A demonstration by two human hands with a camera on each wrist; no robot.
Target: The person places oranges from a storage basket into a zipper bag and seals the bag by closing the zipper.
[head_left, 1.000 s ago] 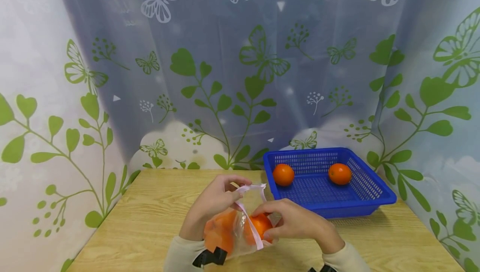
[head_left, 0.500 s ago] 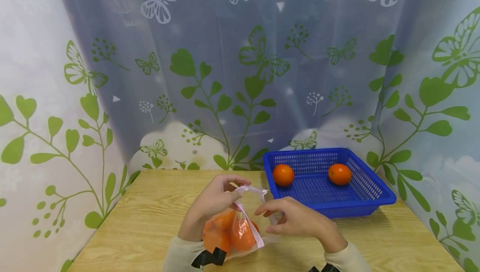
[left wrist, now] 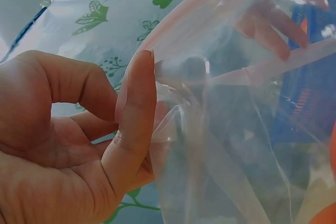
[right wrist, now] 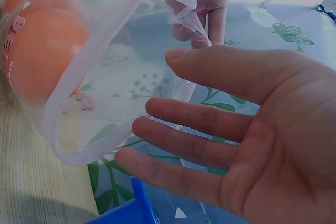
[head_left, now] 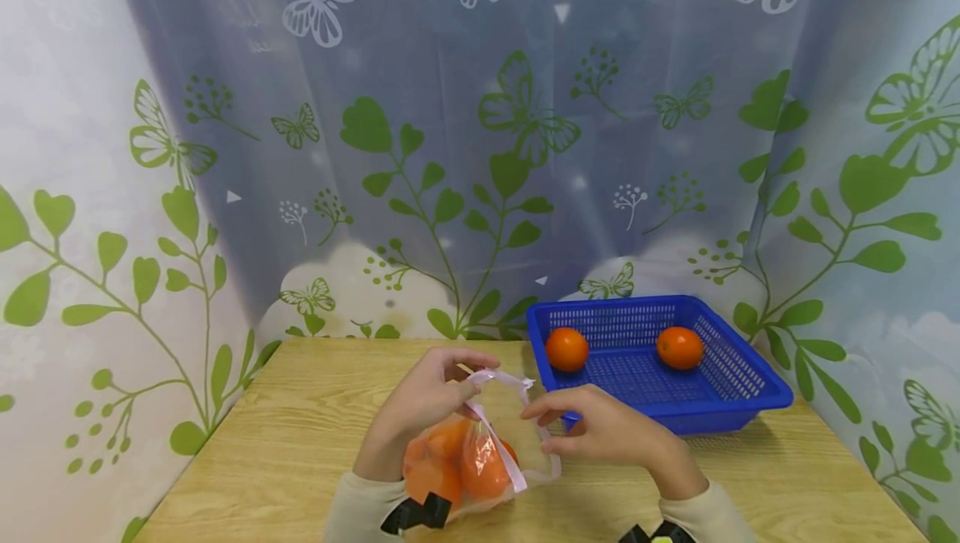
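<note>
A clear plastic bag with a pale pink rim lies on its side, its mouth toward the right. Several oranges are inside it; printed lettering shows in the right wrist view. My left hand pinches the upper rim between thumb and fingers, as the left wrist view of that hand confirms. At the bag's mouth is my right hand, its fingers spread and loosely bent, holding nothing. In the right wrist view its fingers extend toward the opening.
A blue plastic basket stands behind and right of the bag, with an orange at its left side and another orange at its right. The wooden table meets a patterned curtain at the back.
My right hand has let go of an orange inside the bag and drawn back to the right. That orange has settled leftward against the others. The left hand keeps its pinch.
</note>
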